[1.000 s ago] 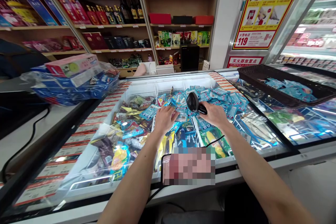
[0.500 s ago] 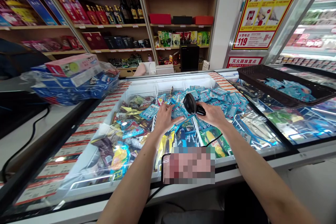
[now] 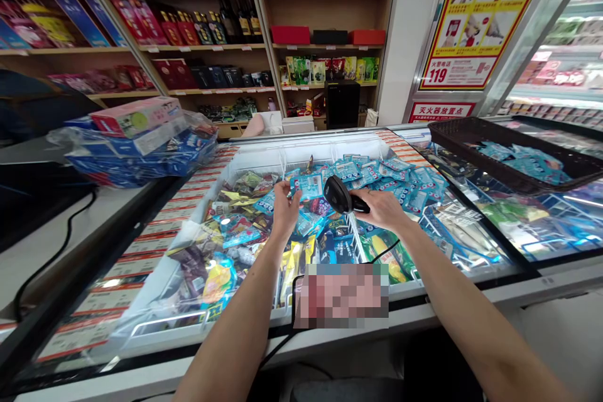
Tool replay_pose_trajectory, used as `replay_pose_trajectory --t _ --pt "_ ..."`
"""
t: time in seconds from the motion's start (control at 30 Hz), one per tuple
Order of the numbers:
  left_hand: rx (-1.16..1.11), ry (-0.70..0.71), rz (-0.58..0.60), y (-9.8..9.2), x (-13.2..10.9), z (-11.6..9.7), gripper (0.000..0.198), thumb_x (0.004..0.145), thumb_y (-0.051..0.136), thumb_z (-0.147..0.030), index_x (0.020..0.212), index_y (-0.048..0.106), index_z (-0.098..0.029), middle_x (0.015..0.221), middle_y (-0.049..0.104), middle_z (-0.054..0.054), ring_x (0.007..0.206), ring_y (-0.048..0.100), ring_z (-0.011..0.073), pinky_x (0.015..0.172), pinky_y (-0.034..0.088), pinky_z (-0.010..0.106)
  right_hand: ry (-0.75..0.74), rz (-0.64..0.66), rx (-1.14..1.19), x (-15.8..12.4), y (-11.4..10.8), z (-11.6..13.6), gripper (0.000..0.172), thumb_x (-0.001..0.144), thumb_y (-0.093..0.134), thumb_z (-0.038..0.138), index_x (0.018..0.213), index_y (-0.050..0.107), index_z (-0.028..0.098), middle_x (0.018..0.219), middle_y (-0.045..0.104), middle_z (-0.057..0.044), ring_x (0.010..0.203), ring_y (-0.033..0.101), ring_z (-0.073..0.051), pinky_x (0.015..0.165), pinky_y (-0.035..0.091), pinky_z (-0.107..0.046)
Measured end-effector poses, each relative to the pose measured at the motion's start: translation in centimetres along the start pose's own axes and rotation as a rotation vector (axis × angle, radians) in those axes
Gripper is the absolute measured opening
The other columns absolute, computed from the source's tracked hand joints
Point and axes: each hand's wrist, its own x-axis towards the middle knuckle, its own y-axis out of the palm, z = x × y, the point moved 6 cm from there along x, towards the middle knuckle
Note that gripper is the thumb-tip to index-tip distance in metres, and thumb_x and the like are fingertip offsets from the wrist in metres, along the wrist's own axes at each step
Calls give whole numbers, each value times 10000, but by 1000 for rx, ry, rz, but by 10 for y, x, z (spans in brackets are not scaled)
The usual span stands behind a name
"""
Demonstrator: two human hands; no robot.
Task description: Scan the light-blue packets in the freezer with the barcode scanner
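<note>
My left hand (image 3: 284, 208) pinches a small blue packet (image 3: 309, 186) and holds it lifted over the open chest freezer (image 3: 301, 149). My right hand (image 3: 384, 208) grips a black barcode scanner (image 3: 340, 196), whose head points left at the packet, a short way from it. A black cable (image 3: 386, 252) runs from the scanner down to the freezer's front edge. Below both hands lies a heap of the same blue packets (image 3: 377, 176) in the freezer's right compartment.
Mixed frozen goods fill the freezer's left compartment (image 3: 226, 239). A black basket (image 3: 513, 151) with more blue packets rests on the glass lid to the right. Wrapped blue boxes (image 3: 136, 144) sit at the left. Shelves of boxed goods (image 3: 198, 31) stand behind.
My left hand has picked a blue packet out of the heap and raised it. The scanner in my right hand has shifted slightly left toward it.
</note>
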Motion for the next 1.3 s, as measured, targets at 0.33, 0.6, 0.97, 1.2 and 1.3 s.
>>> replay_pose_trajectory --t 0.33,0.6,0.97,1.2,1.3 --pt "-41 -47 47 4 2 6 338 783 551 -329 1036 353 -223 846 505 -7 602 490 74 573 545 291 10 15 24 -1 -1 2 458 814 520 429 1219 481 219 972 676 -45 814 625 -200 643 384 -269" --pt "-69 -81 86 7 1 7 390 784 545 -313 1123 368 -235 948 573 38 711 558 112 600 539 283 -12 34 -5 -1 0 5 434 823 514 435 1206 485 232 951 681 -34 813 629 -192 655 392 -267" --pt "-68 -53 100 8 1 6 298 790 541 -323 1049 435 -225 894 542 15 693 527 107 622 548 305 -41 3 -8 0 2 4 439 821 530 442 1205 496 234 970 687 -37 814 639 -192 644 410 -267" --pt "-56 -35 115 9 0 4 289 792 538 -318 1039 423 -222 876 530 6 671 521 95 616 541 289 -40 6 1 -1 -1 6 429 826 525 460 1193 505 238 991 684 -29 840 636 -198 630 400 -263" --pt "-53 -40 113 10 1 4 290 788 542 -312 1036 423 -221 877 529 5 670 522 94 619 539 286 -36 9 10 -1 -2 5 430 825 527 462 1187 506 232 989 683 -31 839 635 -197 631 397 -264"
